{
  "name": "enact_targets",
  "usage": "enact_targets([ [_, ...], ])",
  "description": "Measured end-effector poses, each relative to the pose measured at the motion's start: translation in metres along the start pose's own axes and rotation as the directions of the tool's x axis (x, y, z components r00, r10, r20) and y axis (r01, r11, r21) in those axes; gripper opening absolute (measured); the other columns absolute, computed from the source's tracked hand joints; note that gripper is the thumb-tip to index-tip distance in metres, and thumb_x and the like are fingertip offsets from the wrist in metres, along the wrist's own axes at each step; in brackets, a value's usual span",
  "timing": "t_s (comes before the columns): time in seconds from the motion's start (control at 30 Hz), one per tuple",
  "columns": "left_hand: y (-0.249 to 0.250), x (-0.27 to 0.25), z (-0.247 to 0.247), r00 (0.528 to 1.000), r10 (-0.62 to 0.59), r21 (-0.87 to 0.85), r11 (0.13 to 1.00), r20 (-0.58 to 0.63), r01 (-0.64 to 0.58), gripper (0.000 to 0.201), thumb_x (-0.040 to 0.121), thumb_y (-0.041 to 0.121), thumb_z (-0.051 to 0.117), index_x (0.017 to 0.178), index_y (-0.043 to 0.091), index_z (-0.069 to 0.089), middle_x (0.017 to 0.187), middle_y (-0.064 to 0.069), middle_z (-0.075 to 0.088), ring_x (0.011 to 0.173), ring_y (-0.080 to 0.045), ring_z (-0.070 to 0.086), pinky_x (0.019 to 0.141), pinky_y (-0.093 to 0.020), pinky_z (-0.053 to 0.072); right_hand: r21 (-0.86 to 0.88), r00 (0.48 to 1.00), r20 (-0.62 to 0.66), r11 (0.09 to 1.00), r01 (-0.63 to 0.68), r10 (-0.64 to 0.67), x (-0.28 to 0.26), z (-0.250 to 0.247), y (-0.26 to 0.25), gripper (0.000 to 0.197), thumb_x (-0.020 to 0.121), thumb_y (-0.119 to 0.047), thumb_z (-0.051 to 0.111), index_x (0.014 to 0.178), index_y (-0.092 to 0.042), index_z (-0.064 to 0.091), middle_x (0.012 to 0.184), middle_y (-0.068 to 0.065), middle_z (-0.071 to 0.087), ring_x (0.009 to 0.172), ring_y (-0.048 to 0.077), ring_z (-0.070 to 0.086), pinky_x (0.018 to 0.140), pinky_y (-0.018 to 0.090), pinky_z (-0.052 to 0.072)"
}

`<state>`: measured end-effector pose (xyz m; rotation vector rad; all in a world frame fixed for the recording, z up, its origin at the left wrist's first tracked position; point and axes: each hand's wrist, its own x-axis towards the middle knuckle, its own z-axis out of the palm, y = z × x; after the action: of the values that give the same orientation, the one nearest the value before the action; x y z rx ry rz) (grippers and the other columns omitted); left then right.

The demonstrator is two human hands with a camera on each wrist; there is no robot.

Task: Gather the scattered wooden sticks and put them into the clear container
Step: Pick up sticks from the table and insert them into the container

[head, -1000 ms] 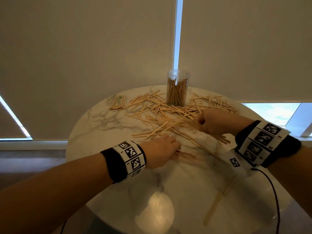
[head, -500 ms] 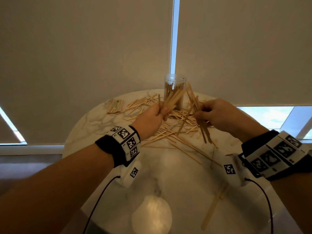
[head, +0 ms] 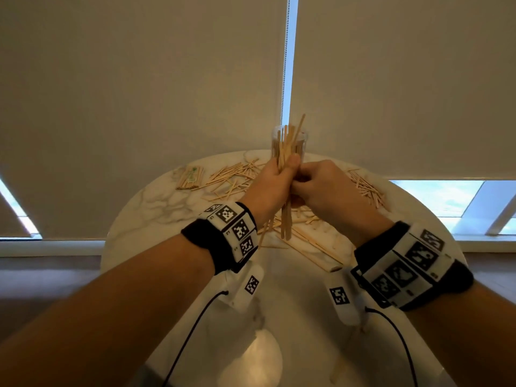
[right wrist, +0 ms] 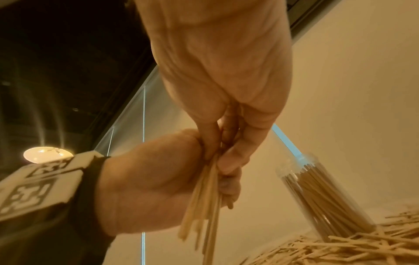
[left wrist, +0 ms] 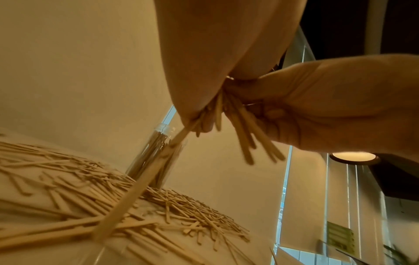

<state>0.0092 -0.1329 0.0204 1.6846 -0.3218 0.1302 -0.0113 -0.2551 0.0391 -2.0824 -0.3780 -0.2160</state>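
Observation:
Both hands meet above the middle of the round marble table. My left hand grips an upright bundle of wooden sticks, and my right hand pinches the same bundle from the right. The wrist views show the bundle fanning out below the fingers. The clear container stands just behind the hands, mostly hidden; it is upright, open-topped and holds many sticks. Scattered sticks lie on the table left of the hands, with more sticks to the right and below the hands.
A small packet of sticks lies at the far left of the table. Roller blinds close off the back just beyond the table. A lamp's reflection shows on the near tabletop. Cables hang from both wrist units.
Both hands rose off the table, each with sticks, and came together. The two handfuls are now one upright bundle in front of the container.

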Motion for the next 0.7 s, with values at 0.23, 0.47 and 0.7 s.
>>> enact_targets([
  [0.23,-0.014,0.004,-0.015,0.965,-0.132,-0.087,0.990,-0.228,0.115,0.036,0.105,0.046,0.035,0.103,0.017,0.057,0.086,-0.006,0.066,0.078,-0.025,0.067,0.081,-0.049,0.058,-0.097,0.999,0.029,0.995,0.024,-0.021,-0.004,0.012,0.001,0.022,0.084,-0.033,0.078,0.101,-0.021,0.071,0.081,-0.005,0.075,0.072,0.005,0.073,0.075,0.031,0.061],
  [0.47,-0.006,0.002,-0.021,0.941,-0.128,-0.452,0.892,-0.312,-0.029,0.023,0.104,0.040,0.044,0.099,0.018,0.049,0.057,0.006,0.043,0.045,-0.008,0.041,0.054,-0.034,0.049,-0.356,0.929,0.268,0.922,-0.151,0.256,-0.016,0.024,0.001,0.051,0.076,-0.034,0.084,0.113,-0.021,0.052,0.095,-0.003,0.071,0.076,0.013,0.072,0.073,0.034,0.060],
  [0.7,-0.008,-0.007,-0.033,0.983,-0.117,-0.359,0.932,-0.143,0.059,0.038,0.101,0.051,0.045,0.084,0.017,0.046,0.059,0.007,0.037,0.045,-0.008,0.032,0.040,-0.021,0.029,-0.147,0.957,0.280,0.988,-0.036,0.077,-0.014,0.017,0.001,0.040,0.082,-0.022,0.079,0.116,-0.018,0.059,0.091,-0.004,0.075,0.081,0.008,0.072,0.080,0.033,0.059],
])
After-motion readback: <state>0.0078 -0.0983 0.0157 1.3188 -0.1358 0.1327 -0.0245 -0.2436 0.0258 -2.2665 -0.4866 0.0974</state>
